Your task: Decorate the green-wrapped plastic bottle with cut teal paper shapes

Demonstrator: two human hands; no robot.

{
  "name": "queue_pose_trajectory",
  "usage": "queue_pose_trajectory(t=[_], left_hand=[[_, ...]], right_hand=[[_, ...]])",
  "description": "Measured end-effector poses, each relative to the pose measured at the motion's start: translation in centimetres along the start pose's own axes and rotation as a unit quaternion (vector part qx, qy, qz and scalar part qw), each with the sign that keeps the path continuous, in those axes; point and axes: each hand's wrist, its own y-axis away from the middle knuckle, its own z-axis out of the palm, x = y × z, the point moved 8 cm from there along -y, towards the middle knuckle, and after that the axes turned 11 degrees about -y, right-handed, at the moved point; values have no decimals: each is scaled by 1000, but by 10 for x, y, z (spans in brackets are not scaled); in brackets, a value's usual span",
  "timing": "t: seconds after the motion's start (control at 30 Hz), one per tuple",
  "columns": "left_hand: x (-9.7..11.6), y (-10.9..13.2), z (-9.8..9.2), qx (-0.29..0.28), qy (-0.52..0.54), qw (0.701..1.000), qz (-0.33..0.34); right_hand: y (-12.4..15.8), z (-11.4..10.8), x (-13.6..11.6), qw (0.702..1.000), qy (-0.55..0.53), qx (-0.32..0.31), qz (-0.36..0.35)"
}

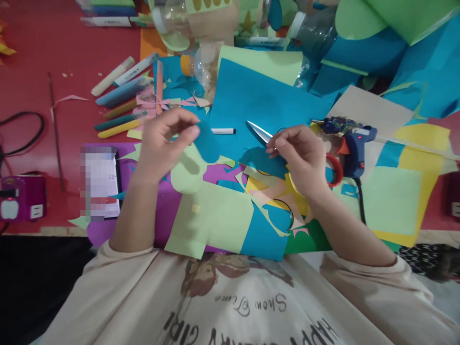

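Pinching a blue paper cutout (208,144) by its upper end, between thumb and fingertips of the left hand (165,141), dangling it over a pale green rounded piece (187,176)! Looking light, thin and bendable, probably creasing under a hard squeeze, so calling for a gentle edge hold. Angling that wrist inward. Meanwhile curling the right hand (301,155) above the scissors (257,130), leaving it impossible to tell whether gripping them. Farther out, spotting a glue gun (355,151) rightward, markers (122,93) and a phone (102,184) leftward, all cluttering the red desk (72,52).
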Motion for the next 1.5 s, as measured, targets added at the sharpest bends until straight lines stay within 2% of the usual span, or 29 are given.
queue_pose_trajectory(t=[0.07, 0.1, 0.17, 0.2, 0.23, 0.27, 0.37, 0.43, 0.47, 0.6, 0.7, 0.83, 0.97, 1.1, 1.2, 1.27, 1.33, 1.4, 1.5], left_hand=[[-6, -2, -8, -59, -40, 997, -22], [-11, 1, -4, -123, -77, 988, -43], [-27, 11, 2, -229, -145, 956, -107], [-34, 14, 2, -252, -174, 943, -128], [-38, 15, 0, -250, -201, 938, -136], [-40, 13, -5, -220, -230, 939, -129], [-31, 3, -24, -66, -301, 950, -49], [-23, 2, -28, 0, -299, 954, 0], [-22, 2, -25, 4, -287, 958, 10], [-16, 9, 11, -97, -280, 955, 21], [-5, 16, 38, -165, -266, 947, 67], [-3, 21, 59, -232, -246, 937, 91], [-15, 16, 54, -211, -286, 932, 68], [-23, 12, 39, -157, -287, 944, 41], [-22, 10, 22, -59, -212, 975, 11], [-24, 12, 14, -5, -107, 993, -39], [-30, 15, 21, -27, 12, 994, -105], [-30, 20, 37, -98, 87, 979, -154], [-24, 25, 55, -166, 96, 964, -182]], right_hand=[[-6, -9, -3, 998, 54, 5, -15], [-8, -12, -4, 996, 89, 5, -24], [-11, -14, -6, 985, 166, -5, -45], [-11, -14, -6, 978, 201, -14, -54], [-11, -12, -6, 971, 231, -23, -62], [-11, -11, -6, 964, 255, -32, -68], [-10, -6, -5, 950, 297, -53, -82], [-9, -3, -4, 941, 318, -66, -91], [-8, -2, -4, 936, 330, -73, -99], [2, 16, -5, 905, 371, -134, -160], [12, 33, 0, 872, 416, -192, -174], [17, 40, 3, 846, 457, -207, -184], [18, 43, 1, 837, 457, -211, -216], [19, 42, -6, 857, 417, -183, -241], [17, 37, -10, 880, 380, -142, -246], [16, 35, -12, 889, 363, -128, -246], [16, 35, -13, 889, 358, -129, -253], [18, 37, -14, 885, 357, -141, -262], [19, 42, -11, 883, 358, -178, -247]])
